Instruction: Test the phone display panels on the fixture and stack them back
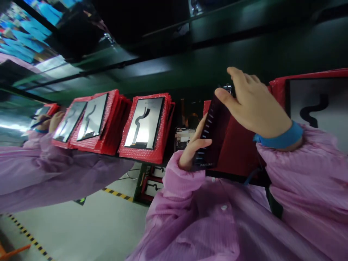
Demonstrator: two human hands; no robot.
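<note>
My left hand is closed around the left edge of a dark, glossy tablet screen, which is tilted up and mirrors a row of lights. My right hand, with a blue band at its wrist, is at the screen's upper end. Its thumb overlaps the top corner and its fingers are apart; whether the thumb touches the glass I cannot tell. Left of the screen lies an opened device with a circuit board and orange flex cables above it. Behind the screen is a red surface.
To the left, silvery display panels with black ribbon cables lie on stacks of red bubble-wrap sleeves. Another panel lies at the far right. A co-worker's sleeve reaches in from the left. Below the bench edge stands a rack holding panels.
</note>
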